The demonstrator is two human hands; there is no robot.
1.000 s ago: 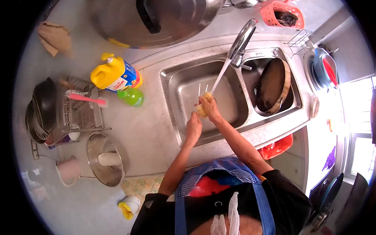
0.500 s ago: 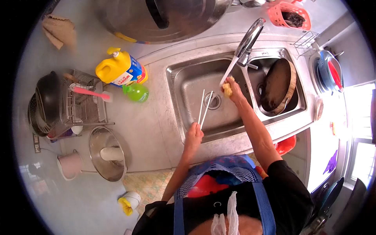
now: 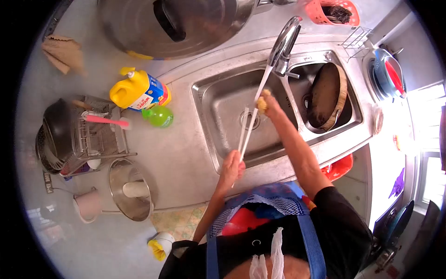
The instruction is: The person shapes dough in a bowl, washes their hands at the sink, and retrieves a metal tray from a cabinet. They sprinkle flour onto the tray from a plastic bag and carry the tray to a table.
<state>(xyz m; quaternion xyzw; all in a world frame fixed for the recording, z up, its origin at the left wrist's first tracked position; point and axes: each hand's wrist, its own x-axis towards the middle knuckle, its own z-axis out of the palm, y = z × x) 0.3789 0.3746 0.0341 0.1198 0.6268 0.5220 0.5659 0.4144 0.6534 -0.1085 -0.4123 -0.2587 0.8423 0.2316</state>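
Two long white chopsticks (image 3: 247, 133) are held in my left hand (image 3: 231, 168), closed round their lower ends at the front edge of the left sink basin (image 3: 223, 100). Their upper parts point away over the basin, near the drain. My right hand (image 3: 272, 106) is closed on a yellowish sponge (image 3: 262, 102) over the right part of the same basin. Water runs from the chrome faucet (image 3: 283, 46) in a stream passing just left of the sponge, near the chopstick tips.
A wooden-rimmed round pan (image 3: 325, 95) leans in the right basin. Yellow (image 3: 134, 90) and green (image 3: 159, 116) bottles stand left of the sink. Further left are a dish rack (image 3: 100, 132) and a steel bowl (image 3: 132, 204). A large metal lid (image 3: 204, 28) lies behind.
A second ago both hands were together at the sponge. They have since parted, my left hand drawing the chopsticks toward the front edge. Since half a second ago, the chopstick tips have come nearer the water stream.
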